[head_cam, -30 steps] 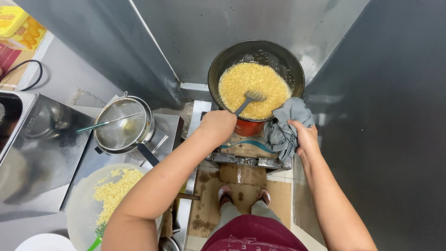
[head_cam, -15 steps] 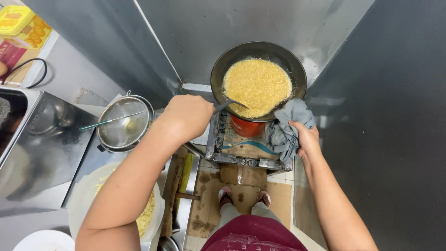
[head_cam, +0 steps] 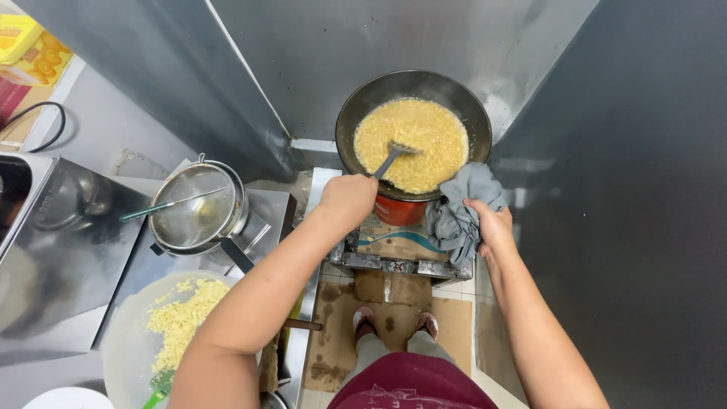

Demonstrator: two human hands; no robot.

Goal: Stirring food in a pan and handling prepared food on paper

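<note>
A black wok (head_cam: 356,121) full of bubbling yellow chopped food (head_cam: 424,140) sits on a low burner (head_cam: 397,254). My left hand (head_cam: 348,198) grips the handle of a metal spatula (head_cam: 392,157) whose blade rests in the yellow food. My right hand (head_cam: 491,226) holds a grey cloth (head_cam: 458,208) against the wok's near right rim.
To the left, a metal strainer pot (head_cam: 198,204) with a ladle across it stands on a steel counter (head_cam: 60,288). Below it is a round tray (head_cam: 121,341) of yellow chopped food. Steel walls close in behind and on the right. My feet (head_cam: 394,322) stand on cardboard.
My left hand swung left with the spatula, then came back toward the wok; the spatula blade is in the food again. My right hand stayed on the cloth.
</note>
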